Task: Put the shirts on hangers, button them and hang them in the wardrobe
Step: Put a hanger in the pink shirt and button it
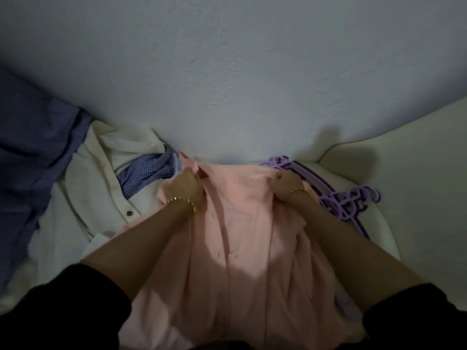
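The task looks barely begun: the left hand (185, 185) and the right hand (286, 185) each clutch the top of the pink shirt (242, 223) at centre, purple hangers (346, 198) lie unused at three o'clock, and a white shirt (101, 173) waits at nine.

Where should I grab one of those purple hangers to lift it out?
Probably by a hook, coming from the right: the hooks of the purple hangers curl free at that edge, while their arms lie stacked and tangled beside the pink shirt.

pink shirt (242, 231) hem cut off below, purple hangers (346, 201) partly covered
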